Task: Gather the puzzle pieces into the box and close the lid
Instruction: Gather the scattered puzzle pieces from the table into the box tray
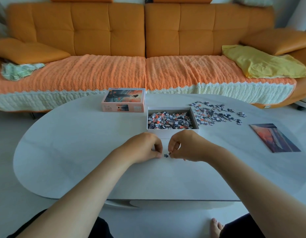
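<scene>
Foot: bare foot (215, 226) at the lower right edge of the frame, on the floor beside the bench's near rim.
Left hand: left hand (145, 146) at centre frame, fingers curled, tips down on the bench; I cannot tell whether it grips anything.
Right hand: right hand (183, 145) just right of the left one, thumb and forefinger pinching a dark piece (169, 153) right at the bench surface.
Single piece: a blue piece (166, 155) lies flat on the bench between the two hands, just beside the pinched one.
Box: white box (172, 131), uncovered, just beyond the hands at centre frame.
Pieces in box: a heap of puzzle pieces (169, 120) fills most of it.
Loose pieces: scattered pieces (215, 114) lie on the bench right of the box, nearest ones at its right wall.
Lid: lid (124, 102), picture side up, sits left of the box and further back, apart from it.
Picture card: printed card (274, 138) lies flat at the right of the frame.
Bench: pale oval bench (80, 152).
Sofa: orange sofa (145, 31) across the top, yellow cloth (262, 62) on its right seat.
</scene>
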Tool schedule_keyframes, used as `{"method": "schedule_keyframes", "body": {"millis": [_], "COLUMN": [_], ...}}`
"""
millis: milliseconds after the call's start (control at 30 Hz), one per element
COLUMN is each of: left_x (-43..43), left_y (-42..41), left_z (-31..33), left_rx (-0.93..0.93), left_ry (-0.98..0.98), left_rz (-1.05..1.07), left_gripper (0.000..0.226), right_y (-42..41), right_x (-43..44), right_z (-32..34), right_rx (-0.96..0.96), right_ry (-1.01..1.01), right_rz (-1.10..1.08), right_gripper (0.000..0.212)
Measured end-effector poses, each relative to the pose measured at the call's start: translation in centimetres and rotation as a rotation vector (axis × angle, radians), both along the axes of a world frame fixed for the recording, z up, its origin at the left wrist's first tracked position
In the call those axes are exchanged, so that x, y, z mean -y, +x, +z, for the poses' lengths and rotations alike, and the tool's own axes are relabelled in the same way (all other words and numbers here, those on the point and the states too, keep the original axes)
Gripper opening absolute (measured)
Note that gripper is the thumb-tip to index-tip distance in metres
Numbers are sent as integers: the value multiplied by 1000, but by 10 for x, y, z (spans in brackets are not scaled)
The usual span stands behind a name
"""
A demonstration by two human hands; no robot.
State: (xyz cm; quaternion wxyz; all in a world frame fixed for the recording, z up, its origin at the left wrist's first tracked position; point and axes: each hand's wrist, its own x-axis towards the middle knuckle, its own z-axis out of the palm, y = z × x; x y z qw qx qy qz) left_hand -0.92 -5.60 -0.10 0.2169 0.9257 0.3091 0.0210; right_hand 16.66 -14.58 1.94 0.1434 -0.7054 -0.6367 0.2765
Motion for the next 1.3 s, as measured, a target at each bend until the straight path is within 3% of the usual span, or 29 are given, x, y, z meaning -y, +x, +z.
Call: {"method": "schedule_keyframes", "body": {"millis": [100,200,367,567,767,1000,1100,1200,1300], "left_x": [-1,-6,-17,-25,-33,-33,-32,-31,-29], "left_y": [-4,-11,-13,12,37,54,53,51,49], "left_z": [0,1,10,14,0,-15,-13,-10,-5], "left_rx": [-27,7,221,421,469,197,70,25,2], "left_ry": [-3,-26,-32,112,289,311,279,211,218], "left_rz": [13,72,150,206,193,205,197,215,229], "left_gripper": [5,5,11,5,7,40,53,58,56], "right_y": [-6,-10,-12,-8,14,32,37,35,34], "right_x": [-2,-4,-8,-9,-22,-34,-35,-29,-27], "right_z": [-5,-9,-6,1,12,-2,-8,-12,-16], "right_rx": [32,35,91,158,48,223,313,195,114], "right_ry": [-11,4,-29,-52,357,374,386,248,263], "right_rz": [2,14,61,31,-215,-293,-306,-313,-288], "right_gripper": [24,18,9,9,10,20,35,48,47]}}
